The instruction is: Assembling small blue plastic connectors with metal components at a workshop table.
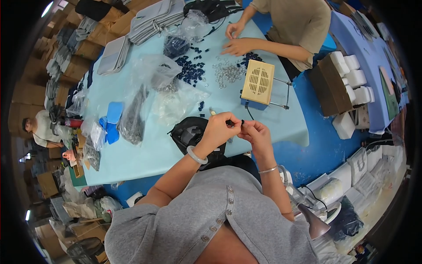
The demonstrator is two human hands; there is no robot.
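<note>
Over the near edge of the table, my left hand [218, 132] and my right hand [259, 135] are close together, fingertips pinched. Between them is a small black piece [230, 123], mostly covered by the fingers, so its exact kind is unclear. Just beside and under my left hand lies a black fabric bag [182, 134] with mesh and a pale tag. A slim tool-like thing with a pale end [212, 111] rests behind that hand. Farther off are a pile of small dark blue pieces [191, 71] and scattered small clear rings [228, 72].
A cream grille-topped box [258, 81] with metal rods stands behind my right hand. Across the table, another person's hands [237, 44] work near the small pieces. Plastic bags [134, 116], blue pouches [113, 121] and stacked grey folded cases [156, 20] occupy the left and far side.
</note>
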